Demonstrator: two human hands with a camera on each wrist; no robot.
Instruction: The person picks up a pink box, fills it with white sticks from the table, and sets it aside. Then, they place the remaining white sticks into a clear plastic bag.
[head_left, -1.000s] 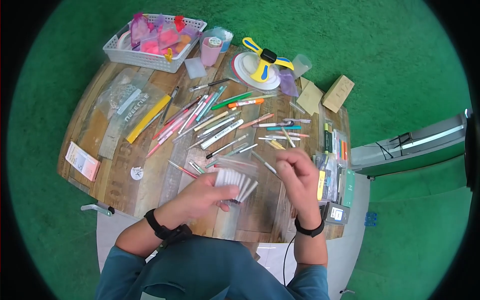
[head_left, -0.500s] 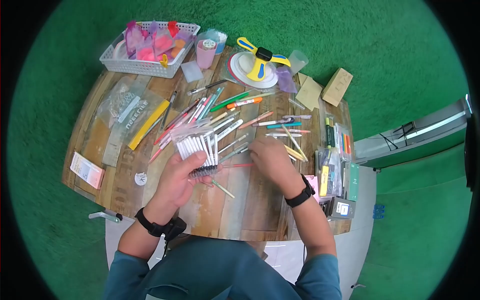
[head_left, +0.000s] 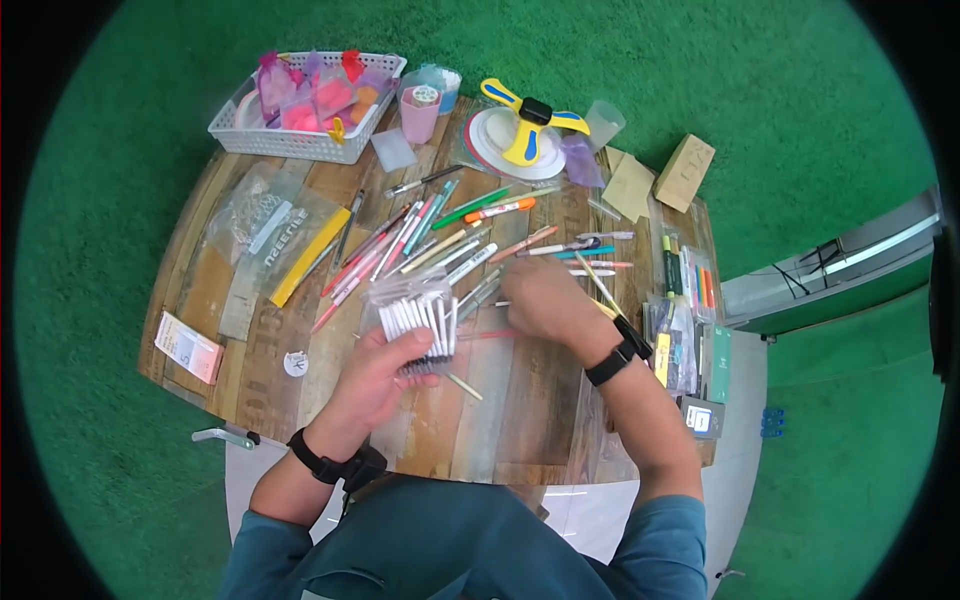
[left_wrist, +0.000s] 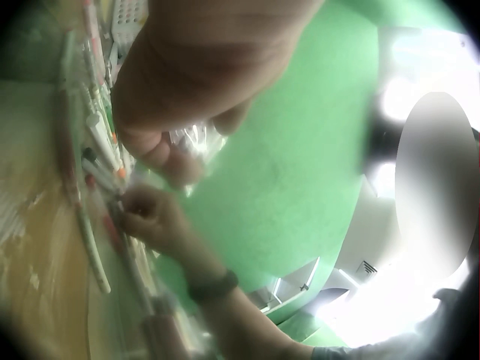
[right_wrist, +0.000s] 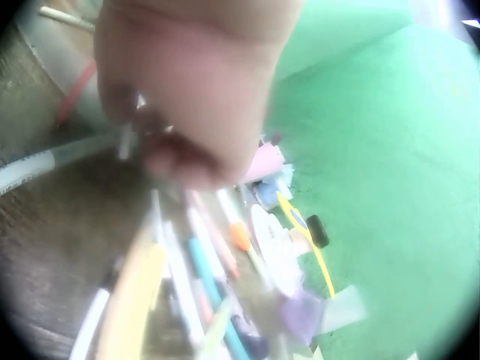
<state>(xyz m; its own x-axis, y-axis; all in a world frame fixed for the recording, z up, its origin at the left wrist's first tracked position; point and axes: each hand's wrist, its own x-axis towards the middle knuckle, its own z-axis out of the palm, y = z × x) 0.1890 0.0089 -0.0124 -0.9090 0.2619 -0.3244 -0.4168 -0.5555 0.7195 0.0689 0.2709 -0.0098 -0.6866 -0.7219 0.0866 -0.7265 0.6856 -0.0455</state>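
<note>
My left hand (head_left: 380,375) grips a clear plastic bag (head_left: 410,290) with the thumb laid across its front. Inside stand several thin white sticks (head_left: 425,318) with dark bristly lower ends, like small brushes. In the head view my right hand (head_left: 545,300) is low over the loose pens, knuckles up, and its fingertips are hidden. The right wrist view shows its fingers curled at the end of a pale pen (right_wrist: 30,171), pinching it. A red pen (head_left: 488,335) and a pale stick (head_left: 465,387) lie between the hands.
Pens and markers (head_left: 450,225) spread across the wooden table (head_left: 420,430). A white basket (head_left: 290,145), pink cup (head_left: 420,115), plates with a yellow-blue three-armed thing (head_left: 525,140) and a wooden block (head_left: 685,173) line the far edge. Pouches (head_left: 675,345) line the right, a yellow-edged bag (head_left: 290,240) the left.
My left hand has moved left and turned the bag so its white sticks face up. My right hand has come down from a raised position onto the pens and stays low there.
</note>
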